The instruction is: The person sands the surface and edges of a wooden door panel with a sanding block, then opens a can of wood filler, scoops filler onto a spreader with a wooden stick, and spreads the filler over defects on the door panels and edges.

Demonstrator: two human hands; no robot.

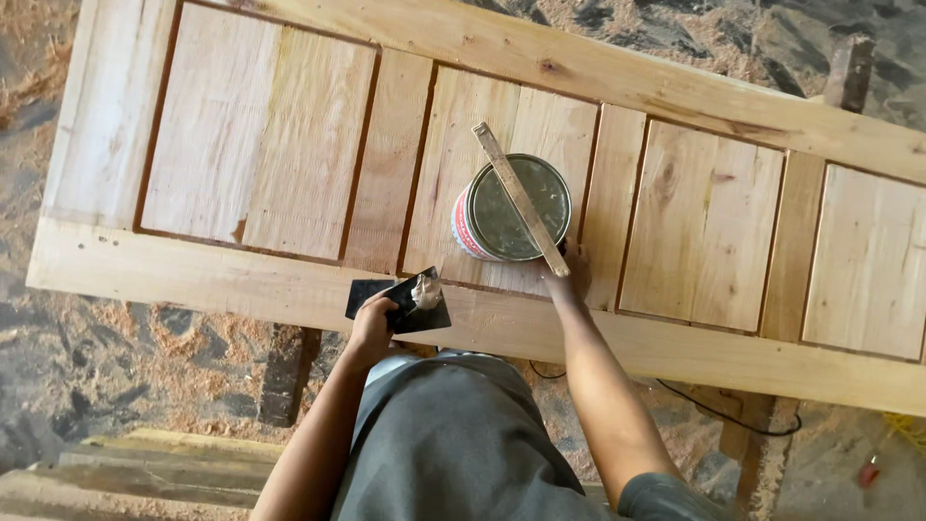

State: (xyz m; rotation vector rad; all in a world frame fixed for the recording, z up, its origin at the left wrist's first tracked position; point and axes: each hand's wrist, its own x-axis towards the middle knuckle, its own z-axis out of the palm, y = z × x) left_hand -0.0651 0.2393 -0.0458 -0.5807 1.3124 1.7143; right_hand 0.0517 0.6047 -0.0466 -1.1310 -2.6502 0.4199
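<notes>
A wooden panelled door lies flat across supports. On it stands an open round tin with grey paste inside. My right hand grips the near end of a flat wooden stick that lies slanted across the tin's top. My left hand holds dark flat scraper blades at the door's near rail, with a lump of pale filler on them.
Sawdust covers the ground around the door. A dark wooden support leg stands under the near edge. A black cable runs under the right side. Wooden planks lie at the lower left.
</notes>
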